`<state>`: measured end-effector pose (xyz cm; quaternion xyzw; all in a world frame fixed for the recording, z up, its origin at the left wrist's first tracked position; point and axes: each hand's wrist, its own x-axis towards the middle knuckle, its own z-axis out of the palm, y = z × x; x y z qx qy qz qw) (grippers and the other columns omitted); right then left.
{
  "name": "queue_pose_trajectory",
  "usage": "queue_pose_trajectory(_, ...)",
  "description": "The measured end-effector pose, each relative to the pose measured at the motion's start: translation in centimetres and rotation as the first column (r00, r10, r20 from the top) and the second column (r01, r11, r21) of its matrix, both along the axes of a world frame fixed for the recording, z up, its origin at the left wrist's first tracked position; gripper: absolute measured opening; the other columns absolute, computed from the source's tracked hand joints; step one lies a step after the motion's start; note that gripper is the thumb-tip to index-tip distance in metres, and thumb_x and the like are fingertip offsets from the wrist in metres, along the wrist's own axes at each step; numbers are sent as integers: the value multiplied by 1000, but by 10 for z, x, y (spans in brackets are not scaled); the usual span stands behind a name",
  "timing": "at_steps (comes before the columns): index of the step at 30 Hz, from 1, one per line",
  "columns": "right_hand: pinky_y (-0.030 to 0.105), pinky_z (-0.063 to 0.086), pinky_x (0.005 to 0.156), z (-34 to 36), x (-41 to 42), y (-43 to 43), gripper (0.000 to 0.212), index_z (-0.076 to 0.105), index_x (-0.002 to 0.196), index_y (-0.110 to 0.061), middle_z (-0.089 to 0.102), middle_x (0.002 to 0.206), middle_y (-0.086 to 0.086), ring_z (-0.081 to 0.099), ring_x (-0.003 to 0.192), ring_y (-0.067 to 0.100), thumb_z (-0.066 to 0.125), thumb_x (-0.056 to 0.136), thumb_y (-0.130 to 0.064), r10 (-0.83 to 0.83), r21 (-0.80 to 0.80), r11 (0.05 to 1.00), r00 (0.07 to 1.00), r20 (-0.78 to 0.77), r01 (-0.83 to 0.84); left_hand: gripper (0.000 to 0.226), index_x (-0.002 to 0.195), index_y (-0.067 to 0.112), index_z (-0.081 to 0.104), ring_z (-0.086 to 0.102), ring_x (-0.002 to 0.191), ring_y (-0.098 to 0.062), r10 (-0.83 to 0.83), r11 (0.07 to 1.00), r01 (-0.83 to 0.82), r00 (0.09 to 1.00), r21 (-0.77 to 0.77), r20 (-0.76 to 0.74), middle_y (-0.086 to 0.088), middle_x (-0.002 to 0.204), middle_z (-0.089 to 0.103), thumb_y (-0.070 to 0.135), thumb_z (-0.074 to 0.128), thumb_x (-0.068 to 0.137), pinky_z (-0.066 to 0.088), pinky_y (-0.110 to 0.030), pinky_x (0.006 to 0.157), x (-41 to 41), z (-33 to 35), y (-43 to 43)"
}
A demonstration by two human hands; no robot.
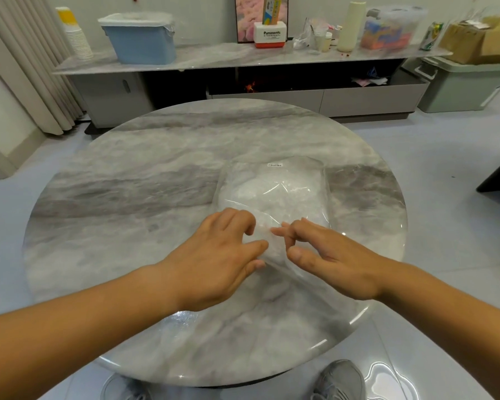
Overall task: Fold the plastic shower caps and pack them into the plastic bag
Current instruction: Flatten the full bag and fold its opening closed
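Note:
A clear plastic bag (274,183) lies on the round marble table (127,197), right of centre, with a small white label at its far end and white crumpled shower caps (272,194) showing through it. Its near, open end runs toward me as thin transparent film. My left hand (223,255) has its fingers curled over the bag's near edge and its thumb pressed to the film. My right hand (324,255) pinches the film at the same end between thumb and bent fingers. The two hands sit a few centimetres apart.
Behind the table a long low marble-topped cabinet (243,62) carries a blue lidded bin (140,39), stacked paper cups (75,36), a Panasonic box (270,34), bottles and a cardboard box (479,39). A green bin (462,85) stands on the floor at right. My shoes (341,382) show below the table's edge.

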<state>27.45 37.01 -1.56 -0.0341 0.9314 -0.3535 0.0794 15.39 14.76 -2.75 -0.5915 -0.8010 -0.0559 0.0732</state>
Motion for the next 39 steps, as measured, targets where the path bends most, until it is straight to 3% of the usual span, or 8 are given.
queue_pose_trajectory(7,-4,1,107,3,4,0,49,56,106,-30,42,149,-24,14,128,-36,36,93,-73,53,7,999,998,-29,-53,53,123,31,68,40,133,-19,102,993,-111,971,28,215,2,141,48,51,23,104,37,-39,108,-5,2,2)
queue_pose_trajectory(9,1,5,112,3,9,0,53,59,117,-34,36,151,-27,8,132,-33,38,92,-75,61,113,992,995,-80,-51,59,128,34,65,36,137,-13,132,991,-136,953,-3,274,7,146,47,54,16,101,34,-38,112,-6,1,2)
queue_pose_trajectory(16,30,48,99,-20,34,-8,49,72,116,-30,58,127,-6,54,120,13,51,92,-67,83,426,903,945,-316,63,69,136,38,58,31,139,-7,188,982,-170,917,-82,351,12,147,42,60,6,96,30,-33,114,-6,-7,3)
queue_pose_trajectory(22,37,39,75,-38,33,-27,23,66,103,-17,52,99,2,49,88,25,58,88,-31,229,708,691,885,-404,144,65,135,38,59,32,132,-6,172,985,-165,910,-53,378,12,139,40,59,10,98,30,-32,112,-2,-9,3)
queue_pose_trajectory(25,37,34,70,-51,34,-34,25,66,107,-14,52,86,-1,45,76,24,65,85,-25,213,726,669,896,-390,158,60,133,36,60,37,117,-6,126,992,-128,917,-20,379,14,122,41,55,14,99,32,-31,103,0,-6,4)
queue_pose_trajectory(31,34,53,82,-41,40,-32,62,63,121,-17,69,109,-5,63,98,20,40,93,-67,52,592,795,960,-277,128,64,144,42,48,39,127,5,86,993,-36,874,-113,479,27,132,47,60,8,97,9,-34,121,-3,-4,2)
queue_pose_trajectory(35,33,54,89,-41,42,-31,62,59,123,-16,66,122,-2,62,114,21,45,89,-66,23,564,818,974,-225,111,63,149,42,40,41,129,7,122,977,-16,861,-213,494,24,129,58,61,7,99,-5,-40,124,-5,-4,2)
queue_pose_trajectory(39,33,56,70,-34,42,-32,43,64,106,-17,63,113,2,64,98,26,51,87,-53,78,575,808,943,-324,131,55,151,42,36,35,136,9,182,961,-40,838,-274,515,22,137,56,52,9,105,-12,-39,123,-6,-3,2)
